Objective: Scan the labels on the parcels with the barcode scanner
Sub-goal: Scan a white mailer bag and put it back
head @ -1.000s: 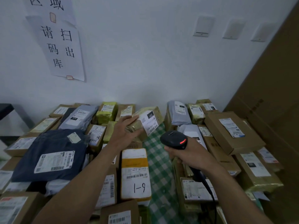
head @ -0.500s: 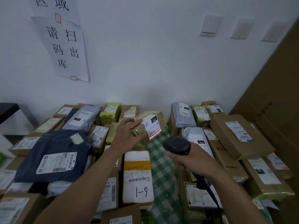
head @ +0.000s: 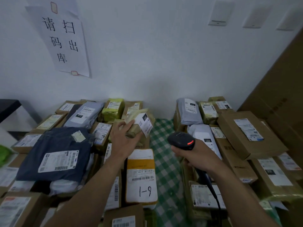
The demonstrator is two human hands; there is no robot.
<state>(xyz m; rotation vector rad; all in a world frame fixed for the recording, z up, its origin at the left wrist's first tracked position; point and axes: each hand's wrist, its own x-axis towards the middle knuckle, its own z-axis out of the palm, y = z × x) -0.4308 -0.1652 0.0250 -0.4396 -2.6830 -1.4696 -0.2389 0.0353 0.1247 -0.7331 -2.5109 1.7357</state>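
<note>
The red scan line that lay across the label [head: 146, 126] half a second ago is gone, and the black scanner [head: 181, 140] now shows its red window. The left hand [head: 124, 141] grips the small parcel [head: 136, 115], with fingers [head: 130, 125] on top and thumb beneath. The parcel is wrapped in yellowish-tan tape (crinkled, glossy). Its tilted white label carries a black block reading 231, a QR code and a barcode, and juts past the fingertips. The right hand [head: 195, 155] curls round the scanner's grip, near the label.
</note>
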